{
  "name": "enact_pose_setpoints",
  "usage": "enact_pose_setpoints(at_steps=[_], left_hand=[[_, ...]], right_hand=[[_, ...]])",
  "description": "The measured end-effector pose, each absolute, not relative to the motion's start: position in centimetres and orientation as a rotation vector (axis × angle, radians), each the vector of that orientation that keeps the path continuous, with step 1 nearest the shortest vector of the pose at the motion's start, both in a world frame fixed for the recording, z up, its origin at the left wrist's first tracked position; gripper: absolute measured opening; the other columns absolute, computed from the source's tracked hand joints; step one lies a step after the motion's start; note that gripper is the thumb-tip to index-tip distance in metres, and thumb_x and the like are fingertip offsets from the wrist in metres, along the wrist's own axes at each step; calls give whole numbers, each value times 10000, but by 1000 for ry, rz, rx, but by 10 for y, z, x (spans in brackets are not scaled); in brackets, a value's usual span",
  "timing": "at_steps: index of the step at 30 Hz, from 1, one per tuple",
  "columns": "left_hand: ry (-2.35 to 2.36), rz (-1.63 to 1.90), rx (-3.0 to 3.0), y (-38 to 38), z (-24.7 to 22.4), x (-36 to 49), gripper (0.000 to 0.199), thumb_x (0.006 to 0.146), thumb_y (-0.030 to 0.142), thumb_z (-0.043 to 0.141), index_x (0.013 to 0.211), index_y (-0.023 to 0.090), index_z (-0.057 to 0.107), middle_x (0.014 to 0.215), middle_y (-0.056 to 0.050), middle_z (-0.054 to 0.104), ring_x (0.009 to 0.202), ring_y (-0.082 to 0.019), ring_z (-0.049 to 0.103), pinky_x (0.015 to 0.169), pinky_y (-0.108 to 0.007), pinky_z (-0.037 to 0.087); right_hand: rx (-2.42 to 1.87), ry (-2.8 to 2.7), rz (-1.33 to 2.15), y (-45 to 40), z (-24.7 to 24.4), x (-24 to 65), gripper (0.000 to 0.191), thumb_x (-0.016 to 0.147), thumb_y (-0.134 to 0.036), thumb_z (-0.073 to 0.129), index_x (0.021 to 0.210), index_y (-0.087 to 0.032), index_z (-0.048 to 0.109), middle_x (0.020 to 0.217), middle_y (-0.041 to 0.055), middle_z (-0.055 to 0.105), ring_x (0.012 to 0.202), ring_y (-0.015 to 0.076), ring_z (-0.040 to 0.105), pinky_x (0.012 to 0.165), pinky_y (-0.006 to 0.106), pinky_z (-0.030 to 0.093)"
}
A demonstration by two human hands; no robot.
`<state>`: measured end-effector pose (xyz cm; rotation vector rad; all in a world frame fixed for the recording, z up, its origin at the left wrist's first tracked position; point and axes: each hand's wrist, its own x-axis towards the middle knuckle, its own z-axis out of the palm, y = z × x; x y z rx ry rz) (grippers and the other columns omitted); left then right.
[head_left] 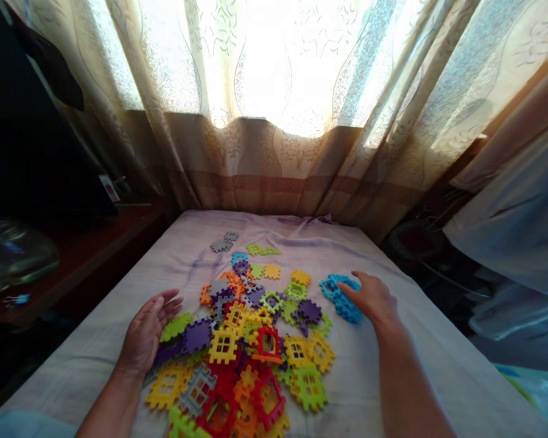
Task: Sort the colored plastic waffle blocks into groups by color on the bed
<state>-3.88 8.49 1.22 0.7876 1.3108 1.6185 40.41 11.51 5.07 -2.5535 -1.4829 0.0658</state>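
Note:
A pile of flat plastic interlocking building pieces in yellow, red, purple, green, orange and grey covers the middle of the cloth-covered surface. Many have notched edges, and some have window-like openings. My left hand is at the pile's left edge, fingers loosely bent and apart, beside a green piece; nothing shows in it. To the right of the pile lies a group of blue pieces. My right hand is at their right side, thumb and forefinger apart over them; whether it touches them is unclear.
Two grey pieces and some light green pieces lie farther back on the pale sheet. A dark screen and a glass bowl stand at the left. Curtains hang behind; cloth hangs at the right.

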Motion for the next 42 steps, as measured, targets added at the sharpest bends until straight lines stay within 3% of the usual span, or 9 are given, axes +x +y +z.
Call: enact_pose_setpoints(at_steps=[5, 13, 21, 24, 33, 36, 38, 42], left_hand=[[1300, 1622, 801, 83, 15, -38, 505, 563, 566, 779, 860, 167, 692, 1052, -106, 721, 934, -281, 681, 907, -472, 529], [1271, 1632, 759, 84, 11, -39, 508, 568, 560, 782, 869, 162, 691, 1067, -116, 717, 941, -277, 681, 901, -463, 530], [1255, 1627, 730, 83, 11, -38, 510, 568, 567, 785, 872, 167, 696, 1059, -107, 719, 946, -260, 677, 907, -431, 525], [1250, 1631, 738, 82, 11, -38, 507, 579, 570, 777, 872, 164, 697, 1066, -113, 717, 949, -265, 677, 906, -437, 526], [1252, 1625, 742, 83, 11, -40, 535, 569, 585, 777, 879, 158, 689, 1094, -124, 710, 973, -279, 675, 891, -420, 538], [1250, 1626, 724, 83, 9, -41, 552, 545, 589, 789, 876, 158, 691, 1090, -115, 711, 976, -275, 675, 886, -402, 542], [1245, 1622, 730, 82, 6, -42, 540, 557, 579, 784, 887, 161, 693, 1096, -112, 711, 979, -270, 676, 891, -398, 543], [1361, 1601, 726, 95, 3, -48, 443, 629, 535, 716, 874, 169, 672, 1076, -126, 719, 949, -266, 695, 860, -410, 558]], right_hand=[[-2100, -1897, 21, 141, 53, 335, 384, 890, -364, 524, 1218, -207, 648, 1264, 102, 633, 1178, 240, 558, 986, 351, 423], [-1845, -2236, 200, 209, 44, 215, 368, 911, -285, 467, 1239, -254, 632, 1273, 56, 645, 1168, 198, 574, 984, 306, 420], [-1864, -2340, 306, 245, 41, 177, 282, 808, -300, 609, 1063, -257, 723, 1112, 81, 720, 1077, 252, 637, 881, 329, 474], [-1900, -2285, 332, 248, 42, 175, 336, 737, -302, 690, 1063, -233, 730, 1135, 106, 710, 1079, 282, 634, 870, 341, 480], [-1836, -1968, 391, 232, 64, 220, 271, 855, -313, 520, 988, -223, 739, 918, 15, 756, 836, 159, 685, 697, 224, 488], [-1791, -1864, 355, 205, 67, 275, 351, 866, -333, 462, 1052, -185, 721, 954, 49, 751, 850, 170, 683, 729, 246, 499], [-1783, -1711, 352, 181, 61, 325, 385, 820, -382, 499, 1053, -172, 723, 860, 57, 752, 781, 194, 685, 686, 271, 505], [-1932, -1508, 285, 132, 35, 418, 366, 772, -468, 505, 927, -245, 750, 812, 46, 750, 735, 221, 684, 621, 301, 505]])
